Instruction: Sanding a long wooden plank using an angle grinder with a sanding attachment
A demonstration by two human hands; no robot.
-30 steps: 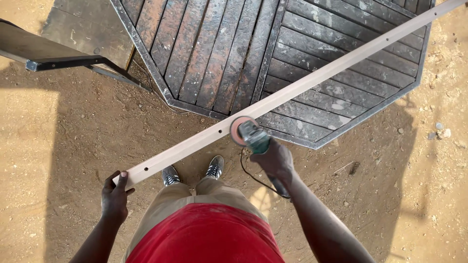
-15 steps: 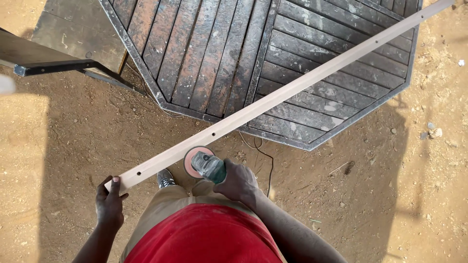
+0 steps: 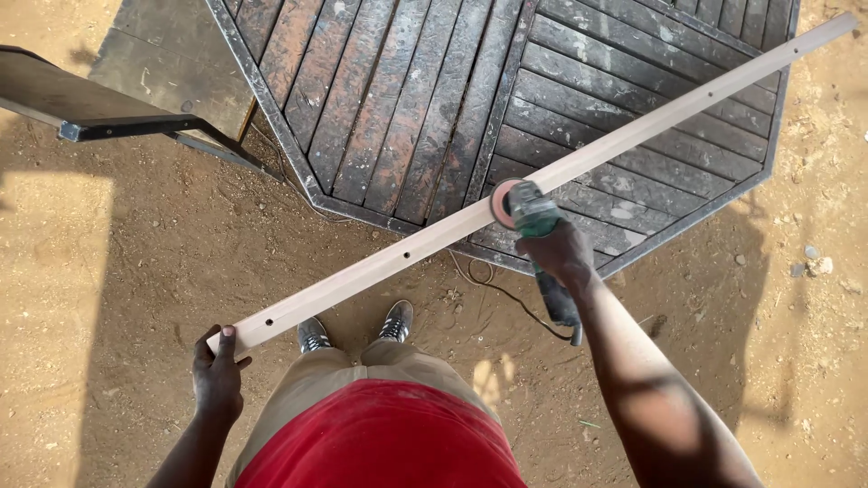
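A long pale wooden strip (image 3: pixel 434 237) with small holes runs from lower left to upper right, lying across an octagonal slatted metal tabletop (image 3: pixel 425 108). My left hand (image 3: pixel 218 372) grips the strip's near end. My right hand (image 3: pixel 559 251) holds a green angle grinder (image 3: pixel 535 217) whose pink sanding disc (image 3: pixel 503 202) presses on the strip near its middle. The grinder's black handle and cord (image 3: pixel 506 298) trail down behind my hand.
A dark metal frame piece (image 3: pixel 86 108) juts in at upper left. Sandy ground (image 3: pixel 117 271) surrounds everything, with small stones at the right. My two shoes (image 3: pixel 357 327) stand just below the strip.
The grinder has slid along the strip from near my left hand toward the upper right. My left hand still holds the strip's end.
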